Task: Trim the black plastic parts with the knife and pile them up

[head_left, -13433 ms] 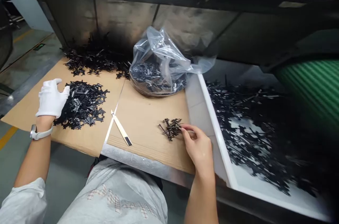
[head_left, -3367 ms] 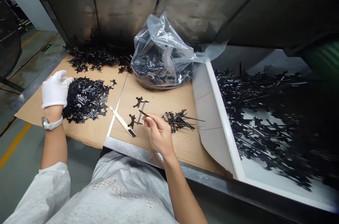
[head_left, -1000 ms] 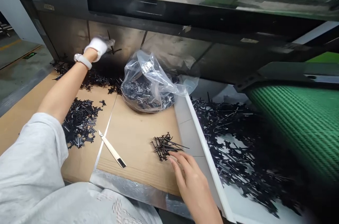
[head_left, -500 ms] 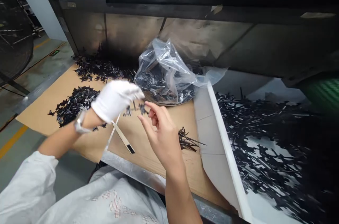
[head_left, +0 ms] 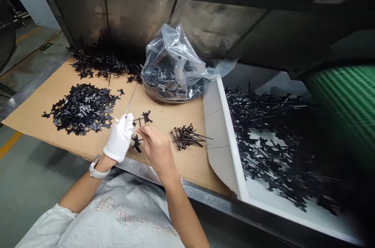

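Note:
My left hand (head_left: 119, 137), in a white glove, is closed at the left side of a black moulded plastic part on a thin runner (head_left: 147, 116). My bare right hand (head_left: 156, 148) pinches the runner from the right, with pieces of the part sticking out above and below the fingertips. The two hands are close together over the cardboard (head_left: 159, 113). Under my left hand lies a pale strip-like tool, mostly hidden, with its tip (head_left: 116, 120) showing. Right of my hands is a small heap of thin black runners (head_left: 187, 137).
A pile of small black parts (head_left: 84, 109) lies at left, more black parts (head_left: 102, 62) behind. A clear plastic bag (head_left: 175, 64) of parts stands at the back. At right, a white-walled box (head_left: 231, 131) holds many black parts on runners. Metal table edge (head_left: 205, 197) in front.
My left hand has come down and closed beside the right one at the black part. My right hand has turned palm-down into a pinch. The camera view has shifted.

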Available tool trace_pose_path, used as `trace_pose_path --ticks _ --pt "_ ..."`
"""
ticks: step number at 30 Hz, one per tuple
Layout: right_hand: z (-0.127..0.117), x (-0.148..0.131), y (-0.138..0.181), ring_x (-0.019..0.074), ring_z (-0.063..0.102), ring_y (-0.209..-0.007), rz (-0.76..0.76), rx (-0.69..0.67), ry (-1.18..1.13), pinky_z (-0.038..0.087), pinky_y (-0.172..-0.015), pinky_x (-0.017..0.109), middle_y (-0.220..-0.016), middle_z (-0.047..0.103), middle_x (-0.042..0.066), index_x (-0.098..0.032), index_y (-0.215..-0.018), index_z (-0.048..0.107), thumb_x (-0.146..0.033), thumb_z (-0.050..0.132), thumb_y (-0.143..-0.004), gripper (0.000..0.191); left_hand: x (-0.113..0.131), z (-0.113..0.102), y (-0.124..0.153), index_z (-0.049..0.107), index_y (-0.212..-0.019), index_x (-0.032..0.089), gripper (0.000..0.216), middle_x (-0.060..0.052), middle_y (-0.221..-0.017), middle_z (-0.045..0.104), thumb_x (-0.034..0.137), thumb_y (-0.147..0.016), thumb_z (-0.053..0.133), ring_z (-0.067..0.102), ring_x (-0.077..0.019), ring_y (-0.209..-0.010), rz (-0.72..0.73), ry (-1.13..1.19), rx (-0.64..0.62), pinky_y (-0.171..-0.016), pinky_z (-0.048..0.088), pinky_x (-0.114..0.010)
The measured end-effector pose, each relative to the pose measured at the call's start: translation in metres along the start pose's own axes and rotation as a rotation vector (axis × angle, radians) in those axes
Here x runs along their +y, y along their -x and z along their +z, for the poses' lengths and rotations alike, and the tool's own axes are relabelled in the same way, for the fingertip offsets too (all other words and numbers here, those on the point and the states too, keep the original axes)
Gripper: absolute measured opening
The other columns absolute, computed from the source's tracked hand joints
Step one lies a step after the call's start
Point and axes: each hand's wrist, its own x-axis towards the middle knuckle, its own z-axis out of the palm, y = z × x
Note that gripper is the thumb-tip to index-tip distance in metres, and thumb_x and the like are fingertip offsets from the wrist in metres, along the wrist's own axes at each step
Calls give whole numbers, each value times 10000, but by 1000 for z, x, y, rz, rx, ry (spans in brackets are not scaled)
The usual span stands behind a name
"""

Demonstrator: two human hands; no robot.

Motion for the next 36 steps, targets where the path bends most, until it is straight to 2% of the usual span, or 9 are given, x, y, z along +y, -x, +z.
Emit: trace_pose_path --ticks 5,9,12,18,22,27,31,34,36 --pt "16 -2 -2 149 592 -676 64 78 -209 457 -644 255 -731 640 29 -192 -773 601 -92 506 -937 214 -1 4 -1 506 -744 210 207 28 -611 458 301 -927 475 438 -107 -506 -125 104 136 -492 390 -230" --pt "27 -5 -7 134 616 -646 232 158 -479 473 -592 233 -709 652 2 -196 -763 627 -123 571 -905 169 8 0 0 414 -689 219 369 67 -535 350 470 -957 381 302 -70 -365 -269 313 87 -337 254 -196" --pt "33 -8 -9 135 612 -665 232 209 -441 478 -614 241 -721 642 4 -199 -771 617 -128 560 -917 171 9 -4 0 382 -702 227 389 76 -535 343 542 -926 427 290 -64 -357 -337 505 106 -318 216 -188" --pt "48 -14 -15 166 592 -714 51 237 -175 475 -674 280 -739 615 30 -220 -786 574 -118 494 -953 211 -13 -9 -12 436 -735 224 296 -4 -644 502 440 -936 407 486 -129 -549 36 14 389 -536 408 -261" --pt "61 -20 -20 177 595 -759 -10 212 -159 477 -699 286 -780 628 41 -222 -828 579 -71 463 -939 220 -20 -18 -26 465 -748 219 218 -14 -668 495 373 -894 517 446 -143 -559 -2 -70 498 -563 349 -296" --pt "67 -27 -30 146 594 -721 70 199 -466 475 -675 264 -754 623 7 -220 -781 590 -86 521 -911 199 -15 -24 -30 397 -680 226 361 32 -569 416 459 -955 426 406 -108 -487 -108 135 393 -502 348 -247" --pt "59 -20 -39 120 564 -635 327 299 -736 463 -602 244 -695 587 -23 -212 -771 610 -221 595 -898 128 -22 -48 -39 342 -685 238 469 81 -498 309 626 -948 317 265 -85 -363 -183 359 211 -400 261 -232" --pt "48 -10 -43 115 536 -619 361 269 -732 446 -584 243 -699 566 -21 -210 -790 610 -285 559 -916 156 -31 -83 -61 463 -760 218 388 17 -600 489 534 -968 377 448 -115 -498 45 -200 409 -543 351 -256" --pt "43 -5 -43 123 549 -656 291 126 -669 451 -616 256 -729 579 -2 -207 -804 611 -306 467 -965 238 -32 -105 -77 562 -825 203 374 -66 -742 623 461 -989 347 579 -183 -670 128 -688 376 -662 385 -304"
